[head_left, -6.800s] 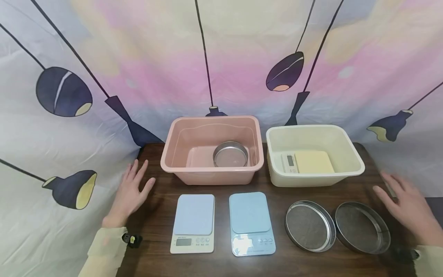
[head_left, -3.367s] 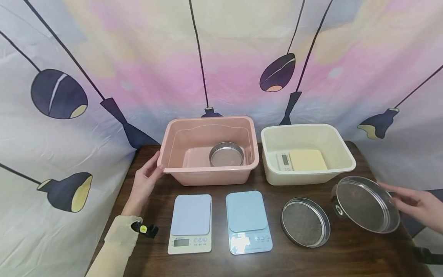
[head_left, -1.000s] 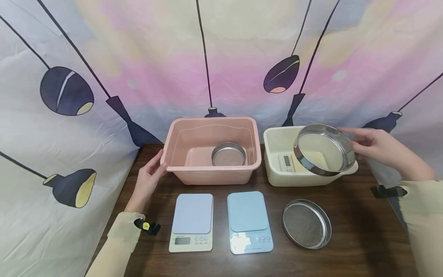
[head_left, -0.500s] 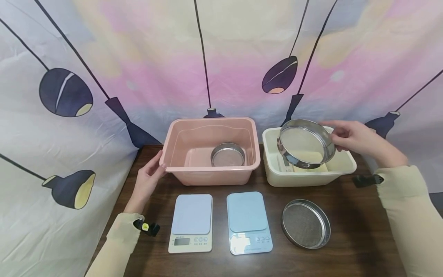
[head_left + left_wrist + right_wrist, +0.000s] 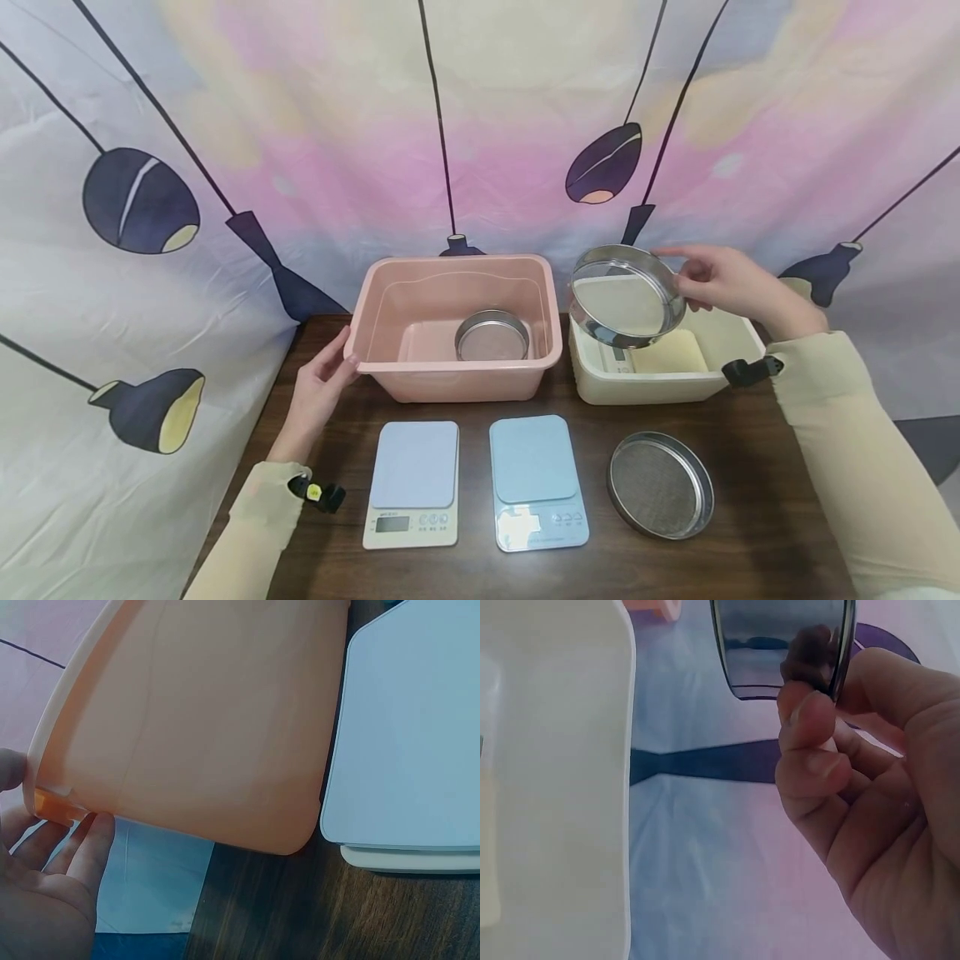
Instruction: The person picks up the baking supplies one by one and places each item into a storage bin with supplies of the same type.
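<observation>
My right hand pinches the rim of a round metal sieve, lifted and tilted over the left end of the cream basin. Its shiny side wall shows between thumb and fingers in the right wrist view. On the other side, my left hand grips the pink basin at its left rim, thumb at the lip and fingers beneath in the left wrist view. Inside the pink basin lies a smaller-looking sieve. A kitchen scale with a yellow plate lies in the cream basin, partly covered by the held sieve.
A white kitchen scale and a light blue one lie in front of the basins. To their right, another sieve rests on the dark wooden table. A patterned cloth hangs behind.
My right hand has picked a sieve off the table's right side and carried it leftward over the cream basin toward the pink one. My left hand has come onto the pink basin's rim.
</observation>
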Demonstrator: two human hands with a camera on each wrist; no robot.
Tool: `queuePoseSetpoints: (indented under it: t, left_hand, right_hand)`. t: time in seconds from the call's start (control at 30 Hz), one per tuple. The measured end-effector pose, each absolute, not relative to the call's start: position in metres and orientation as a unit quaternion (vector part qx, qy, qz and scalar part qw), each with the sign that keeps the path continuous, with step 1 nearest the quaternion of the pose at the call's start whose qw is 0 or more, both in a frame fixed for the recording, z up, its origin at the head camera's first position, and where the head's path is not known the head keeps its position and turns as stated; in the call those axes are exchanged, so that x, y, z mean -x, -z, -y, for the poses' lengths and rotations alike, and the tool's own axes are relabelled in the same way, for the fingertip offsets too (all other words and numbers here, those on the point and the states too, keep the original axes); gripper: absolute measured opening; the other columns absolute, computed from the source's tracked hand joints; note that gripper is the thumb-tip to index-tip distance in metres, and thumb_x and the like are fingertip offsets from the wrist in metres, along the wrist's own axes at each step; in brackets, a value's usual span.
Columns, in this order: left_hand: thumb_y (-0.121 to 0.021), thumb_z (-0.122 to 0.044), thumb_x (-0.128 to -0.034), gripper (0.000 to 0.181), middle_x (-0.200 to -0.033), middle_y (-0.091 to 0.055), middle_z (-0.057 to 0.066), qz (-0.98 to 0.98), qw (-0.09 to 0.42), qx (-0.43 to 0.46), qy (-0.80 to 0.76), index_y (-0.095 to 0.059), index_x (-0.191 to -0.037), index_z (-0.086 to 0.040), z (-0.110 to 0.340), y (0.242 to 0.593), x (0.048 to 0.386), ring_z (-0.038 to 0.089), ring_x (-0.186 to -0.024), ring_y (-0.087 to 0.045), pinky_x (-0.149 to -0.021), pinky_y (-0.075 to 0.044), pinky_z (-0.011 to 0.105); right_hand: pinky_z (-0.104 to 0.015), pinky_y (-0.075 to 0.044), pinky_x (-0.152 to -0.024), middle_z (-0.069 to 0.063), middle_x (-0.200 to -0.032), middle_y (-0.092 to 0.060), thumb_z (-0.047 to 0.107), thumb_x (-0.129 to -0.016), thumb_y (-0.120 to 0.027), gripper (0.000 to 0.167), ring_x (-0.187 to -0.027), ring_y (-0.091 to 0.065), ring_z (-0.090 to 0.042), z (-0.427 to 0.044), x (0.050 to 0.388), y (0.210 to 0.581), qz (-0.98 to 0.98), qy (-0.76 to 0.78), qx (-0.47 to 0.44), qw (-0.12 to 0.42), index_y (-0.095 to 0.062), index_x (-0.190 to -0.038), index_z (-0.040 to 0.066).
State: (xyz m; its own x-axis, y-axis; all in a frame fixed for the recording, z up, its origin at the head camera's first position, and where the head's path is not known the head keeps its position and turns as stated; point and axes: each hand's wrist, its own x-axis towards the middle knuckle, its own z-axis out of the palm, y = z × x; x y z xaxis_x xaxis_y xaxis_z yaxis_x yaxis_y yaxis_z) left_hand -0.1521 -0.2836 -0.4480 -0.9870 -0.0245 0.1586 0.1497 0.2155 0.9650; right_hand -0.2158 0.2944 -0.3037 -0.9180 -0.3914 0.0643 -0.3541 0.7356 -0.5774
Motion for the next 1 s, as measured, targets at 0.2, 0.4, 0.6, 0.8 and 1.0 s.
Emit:
queuePoseSetpoints:
  t: [0.2,0.4,0.6,0.8,1.0]
  left_hand:
    - [-0.058,-0.017,-0.1081,0.055,-0.164,-0.037,0.018,0.778,0.07,0.038,0.623,-0.04,-0.159,-0.005,0.284,0.448,0.152,-0.005,-0.118,-0.058,-0.093,-0.054,0.014]
    - [-0.059,-0.016,-0.1078,0.056,-0.164,-0.037,0.02,0.774,0.071,0.038,0.628,-0.04,-0.159,-0.004,0.283,0.448,0.151,-0.006,-0.117,-0.059,-0.093,-0.055,0.015]
    - [-0.059,-0.015,-0.1075,0.056,-0.164,-0.036,0.022,0.767,0.07,0.038,0.636,-0.04,-0.159,-0.003,0.283,0.447,0.151,-0.005,-0.116,-0.06,-0.092,-0.055,0.015]
    - [-0.058,-0.014,-0.1075,0.055,-0.162,-0.039,0.023,0.765,0.068,0.036,0.639,-0.041,-0.159,-0.005,0.282,0.446,0.151,-0.003,-0.117,-0.06,-0.093,-0.055,0.016]
    - [-0.058,-0.014,-0.1078,0.054,-0.162,-0.04,0.022,0.771,0.068,0.035,0.633,-0.041,-0.159,-0.006,0.282,0.447,0.151,-0.003,-0.117,-0.06,-0.093,-0.055,0.016]
  right_hand:
    - [-0.028,-0.046,-0.05,-0.009,-0.077,-0.069,0.003,-0.097,-0.056,0.058,-0.06,-0.057,-0.02,-0.279,0.224,0.302,-0.933,0.292,0.204,0.038,-0.051,-0.154,0.012]
    - [-0.03,-0.049,-0.052,-0.008,-0.076,-0.067,0.002,-0.097,-0.054,0.06,-0.062,-0.059,-0.022,-0.264,0.234,0.302,-0.936,0.285,0.2,0.048,-0.048,-0.155,0.011]
    - [-0.029,-0.045,-0.05,-0.009,-0.077,-0.067,0.002,-0.096,-0.054,0.059,-0.062,-0.058,-0.023,-0.248,0.243,0.301,-0.93,0.299,0.206,0.059,-0.05,-0.154,0.01]
    - [-0.03,-0.047,-0.051,-0.008,-0.074,-0.066,0.003,-0.095,-0.054,0.058,-0.061,-0.059,-0.022,-0.232,0.252,0.301,-0.925,0.306,0.216,0.063,-0.051,-0.153,0.01]
    - [-0.029,-0.049,-0.051,-0.007,-0.067,-0.065,0.001,-0.094,-0.053,0.059,-0.056,-0.058,-0.021,-0.215,0.265,0.303,-0.917,0.311,0.241,0.06,-0.051,-0.152,0.006]
